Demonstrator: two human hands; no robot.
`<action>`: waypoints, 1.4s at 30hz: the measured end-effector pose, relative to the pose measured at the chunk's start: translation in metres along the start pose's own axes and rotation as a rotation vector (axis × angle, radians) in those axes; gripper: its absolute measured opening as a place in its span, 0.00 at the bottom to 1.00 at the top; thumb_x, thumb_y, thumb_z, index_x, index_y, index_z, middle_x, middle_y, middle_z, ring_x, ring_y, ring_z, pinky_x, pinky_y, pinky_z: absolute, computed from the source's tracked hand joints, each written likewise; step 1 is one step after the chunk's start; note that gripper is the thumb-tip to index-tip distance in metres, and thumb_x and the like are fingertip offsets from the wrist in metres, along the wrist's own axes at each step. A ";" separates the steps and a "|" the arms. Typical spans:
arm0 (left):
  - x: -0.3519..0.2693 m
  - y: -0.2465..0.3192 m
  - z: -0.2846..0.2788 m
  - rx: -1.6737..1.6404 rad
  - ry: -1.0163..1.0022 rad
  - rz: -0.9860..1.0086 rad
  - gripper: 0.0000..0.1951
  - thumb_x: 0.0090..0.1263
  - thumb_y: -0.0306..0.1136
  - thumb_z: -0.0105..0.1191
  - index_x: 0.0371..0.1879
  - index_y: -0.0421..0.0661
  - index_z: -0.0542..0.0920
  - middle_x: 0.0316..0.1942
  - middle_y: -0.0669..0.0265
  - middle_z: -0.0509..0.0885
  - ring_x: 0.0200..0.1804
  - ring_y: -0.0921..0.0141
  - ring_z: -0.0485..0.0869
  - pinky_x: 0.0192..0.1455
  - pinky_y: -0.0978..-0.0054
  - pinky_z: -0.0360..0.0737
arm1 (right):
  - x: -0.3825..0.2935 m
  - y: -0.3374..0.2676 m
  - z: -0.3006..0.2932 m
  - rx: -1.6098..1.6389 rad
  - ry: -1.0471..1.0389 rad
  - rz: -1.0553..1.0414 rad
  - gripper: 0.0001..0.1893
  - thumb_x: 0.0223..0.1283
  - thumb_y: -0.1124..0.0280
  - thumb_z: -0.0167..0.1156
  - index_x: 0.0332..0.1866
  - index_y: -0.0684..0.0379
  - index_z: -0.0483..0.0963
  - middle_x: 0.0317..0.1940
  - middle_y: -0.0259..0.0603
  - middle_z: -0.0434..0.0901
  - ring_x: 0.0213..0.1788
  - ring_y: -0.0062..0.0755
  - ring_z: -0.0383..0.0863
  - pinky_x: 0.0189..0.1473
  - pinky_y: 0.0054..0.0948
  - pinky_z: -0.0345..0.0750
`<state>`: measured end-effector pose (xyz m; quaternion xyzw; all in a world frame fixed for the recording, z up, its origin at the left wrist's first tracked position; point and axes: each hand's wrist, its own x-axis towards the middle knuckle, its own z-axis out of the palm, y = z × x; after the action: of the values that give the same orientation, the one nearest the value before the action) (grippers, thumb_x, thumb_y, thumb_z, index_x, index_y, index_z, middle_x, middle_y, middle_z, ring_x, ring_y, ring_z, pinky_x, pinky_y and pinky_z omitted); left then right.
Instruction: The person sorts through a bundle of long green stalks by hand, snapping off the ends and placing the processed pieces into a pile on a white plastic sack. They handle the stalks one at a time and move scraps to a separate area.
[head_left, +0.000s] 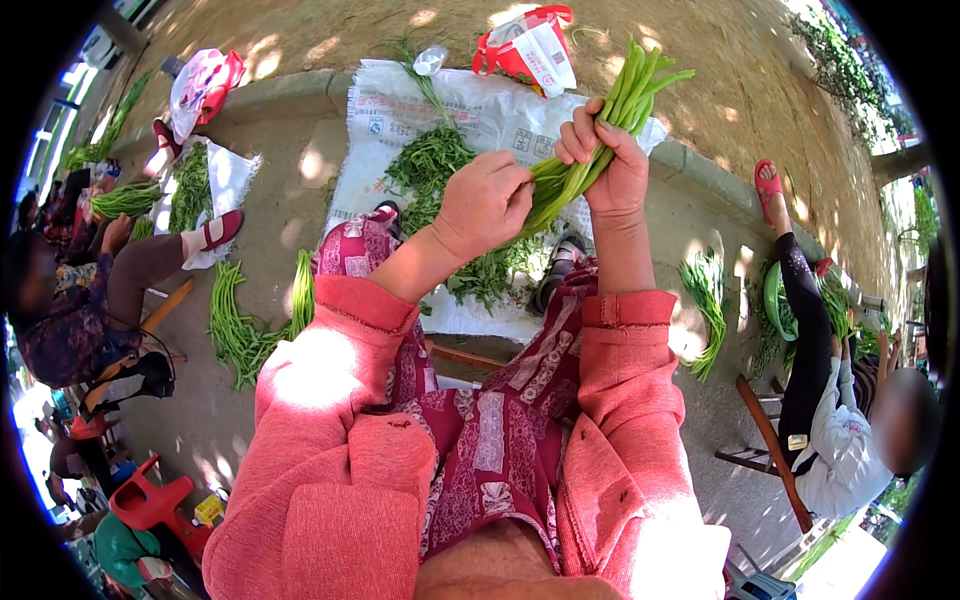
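A bundle of long green leafy-vegetable stems (628, 97) is gripped in my right hand (611, 161), the stem ends pointing up and away from me. My left hand (487, 196) has its fingers closed at the left side of the same bundle; whether it pinches one stem or a leaf I cannot tell. The lower part of the bundle runs down behind my left hand, where its end is hidden. Below both hands, a white woven plastic sack (375, 127) lies spread on the ground, with heaps of green leaves (435, 161) on it between my feet.
Stem bundles (232, 322) lie on the pavement at left, another (705, 315) at right. A red and white bag (529, 52) and a clear plastic bag (430, 60) rest by the stone curb (289, 90). People sit on both sides, also handling greens. A red plastic stool (154, 499) stands lower left.
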<state>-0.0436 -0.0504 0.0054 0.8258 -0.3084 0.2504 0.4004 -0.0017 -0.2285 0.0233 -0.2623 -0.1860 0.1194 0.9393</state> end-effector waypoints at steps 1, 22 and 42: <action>0.000 0.000 0.000 -0.001 0.003 0.000 0.05 0.54 0.21 0.58 0.29 0.40 0.79 0.25 0.61 0.76 0.29 0.60 0.78 0.31 0.68 0.75 | 0.000 0.000 0.000 -0.002 0.002 -0.003 0.11 0.58 0.72 0.53 0.45 0.60 0.71 0.24 0.36 0.67 0.24 0.28 0.65 0.32 0.30 0.66; 0.003 -0.002 -0.004 -0.205 0.197 -0.169 0.05 0.51 0.23 0.61 0.22 0.43 0.78 0.18 0.68 0.73 0.23 0.68 0.75 0.29 0.72 0.72 | -0.002 -0.004 -0.003 0.071 0.003 -0.021 0.10 0.58 0.73 0.52 0.45 0.60 0.71 0.24 0.35 0.66 0.25 0.27 0.64 0.33 0.30 0.66; 0.003 0.001 -0.001 0.078 0.074 0.071 0.08 0.48 0.23 0.62 0.26 0.43 0.78 0.24 0.63 0.75 0.28 0.61 0.77 0.32 0.66 0.73 | 0.000 0.004 0.004 0.003 -0.017 0.001 0.11 0.59 0.73 0.52 0.47 0.61 0.71 0.25 0.33 0.64 0.26 0.25 0.62 0.35 0.28 0.65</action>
<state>-0.0424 -0.0509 0.0079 0.8196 -0.3123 0.3064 0.3699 -0.0035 -0.2238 0.0242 -0.2600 -0.1934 0.1223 0.9381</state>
